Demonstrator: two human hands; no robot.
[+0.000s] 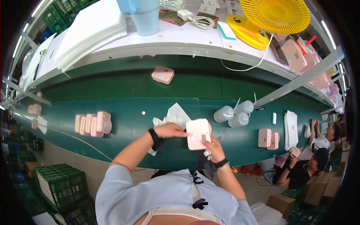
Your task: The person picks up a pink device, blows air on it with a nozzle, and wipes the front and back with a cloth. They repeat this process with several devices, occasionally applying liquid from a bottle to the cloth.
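Pink case (195, 140) in the right hand (214, 150), held above the front of the green worktable (129, 118), with the left hand (170, 130) at its side.
The right hand is clamped on the lower right corner, thumb over the pale flat face; the left hand's fingertips meet the left edge, though whether they pinch it or merely touch I cannot tell. Crumpled white paper (177, 115) lies on the table just beyond the left hand. A row of similar pink cases (92, 125) stands well to the left, and a pair of cases (264, 138) sits to the right. Three squeeze bottles (239, 120) are grouped near the held case, beyond it and to the right. Another pink one (163, 75) rests farther back on the dark green strip (123, 80), below the white shelf (172, 44).
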